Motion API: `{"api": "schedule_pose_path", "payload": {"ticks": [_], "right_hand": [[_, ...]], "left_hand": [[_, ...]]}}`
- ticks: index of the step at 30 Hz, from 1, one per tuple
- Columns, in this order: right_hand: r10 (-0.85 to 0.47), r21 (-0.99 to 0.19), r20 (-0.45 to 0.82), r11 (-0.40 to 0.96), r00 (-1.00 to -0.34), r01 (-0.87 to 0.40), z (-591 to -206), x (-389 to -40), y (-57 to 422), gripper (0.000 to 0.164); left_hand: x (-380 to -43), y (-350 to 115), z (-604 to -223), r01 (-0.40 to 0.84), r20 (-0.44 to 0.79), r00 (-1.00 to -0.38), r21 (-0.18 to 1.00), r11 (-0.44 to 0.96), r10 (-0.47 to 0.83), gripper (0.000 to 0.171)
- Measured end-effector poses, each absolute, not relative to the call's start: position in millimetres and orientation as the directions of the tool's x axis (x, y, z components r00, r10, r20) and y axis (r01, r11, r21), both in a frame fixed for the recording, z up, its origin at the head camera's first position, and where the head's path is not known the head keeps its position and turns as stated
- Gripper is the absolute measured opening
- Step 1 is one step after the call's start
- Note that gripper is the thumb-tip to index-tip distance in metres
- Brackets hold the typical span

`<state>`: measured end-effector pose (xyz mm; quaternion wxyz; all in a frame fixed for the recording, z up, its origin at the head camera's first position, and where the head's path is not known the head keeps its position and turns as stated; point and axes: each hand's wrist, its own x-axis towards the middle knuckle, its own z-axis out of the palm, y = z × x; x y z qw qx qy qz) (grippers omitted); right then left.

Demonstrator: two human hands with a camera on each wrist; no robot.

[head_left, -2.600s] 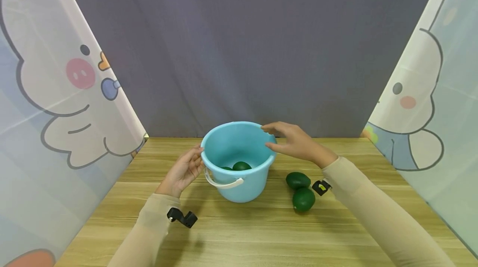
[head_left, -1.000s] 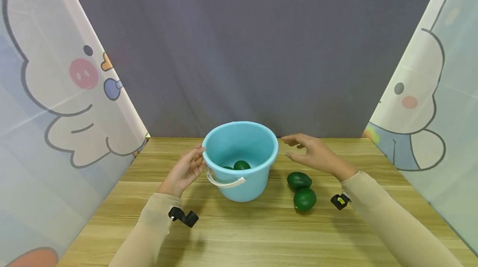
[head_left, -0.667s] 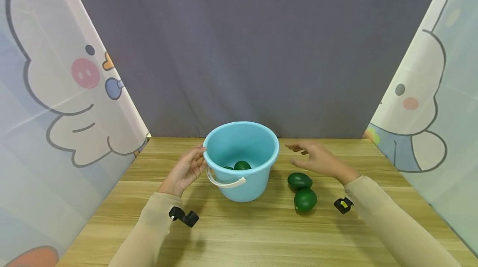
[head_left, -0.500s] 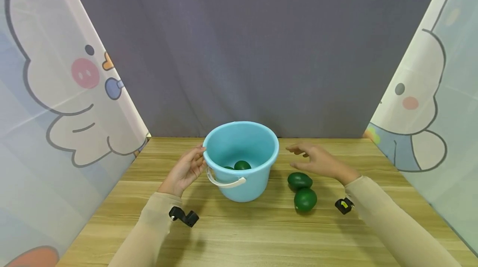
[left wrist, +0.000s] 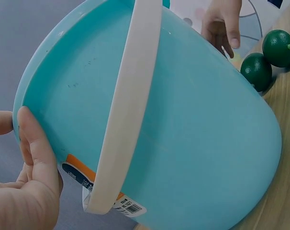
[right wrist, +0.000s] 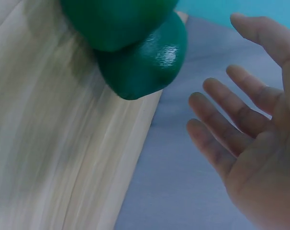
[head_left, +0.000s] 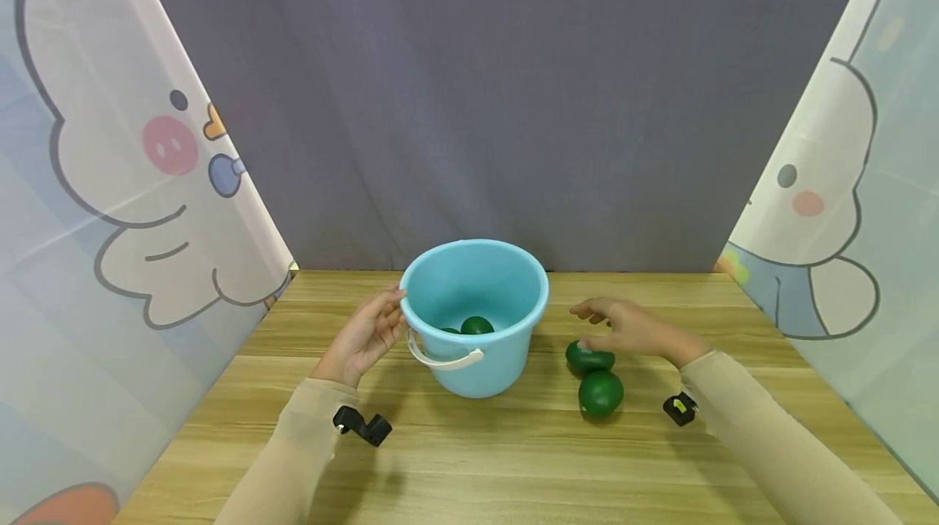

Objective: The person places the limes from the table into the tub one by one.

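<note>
A light blue bucket (head_left: 499, 358) with a white handle (head_left: 447, 363) stands upright on the table. My left hand (head_left: 367, 333) pinches its rim at the left side, thumb and fingers on either side of the edge in the left wrist view. Inside the bucket lie dark green avocados (head_left: 477, 325), partly hidden by the front wall. To the right, two more avocados rest against each other, a rear one (head_left: 589, 358) and a front one (head_left: 601, 394). My right hand (head_left: 634, 329) hovers just over the rear avocado, holding nothing, fingers spread and relaxed in the right wrist view.
The wooden table (head_left: 469, 468) ends at a grey cloth backdrop (head_left: 513, 101). Cartoon-printed curtains (head_left: 110, 264) flank both sides. Each wrist carries a small black camera mount (head_left: 363, 425). A label (left wrist: 130, 206) shows on the bucket near the handle joint.
My right hand has moved away from the bucket's right rim, then right and down to the rear avocado. My left hand and the bucket have stayed in place.
</note>
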<state>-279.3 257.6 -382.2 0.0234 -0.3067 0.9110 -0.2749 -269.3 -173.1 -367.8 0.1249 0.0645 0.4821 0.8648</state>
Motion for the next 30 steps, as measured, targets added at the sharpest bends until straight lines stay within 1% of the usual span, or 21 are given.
{"api": "schedule_pose_path", "payload": {"ticks": [4,12,19,30], "right_hand": [[-0.580,-0.521,0.079,0.670,-0.811,-0.529,-385,-279,260,0.064],[-0.581,-0.572,-0.032,0.678,-0.813,-0.462,-391,-282,261,0.069],[-0.577,-0.590,-0.091,0.688,-0.812,-0.422,-396,-284,262,0.066],[-0.596,-0.598,-0.131,0.685,-0.792,-0.416,-404,-288,263,0.061]], "left_hand": [[-269,-173,-368,-0.157,-0.014,-0.962,0.849,-0.505,0.274,0.040],[-269,-172,-367,-0.166,-0.026,-0.962,0.847,-0.505,0.272,0.042],[-269,-171,-366,-0.167,-0.025,-0.961,0.846,-0.506,0.275,0.041],[-268,-173,-366,-0.168,-0.026,-0.960,0.849,-0.501,0.278,0.048]]}}
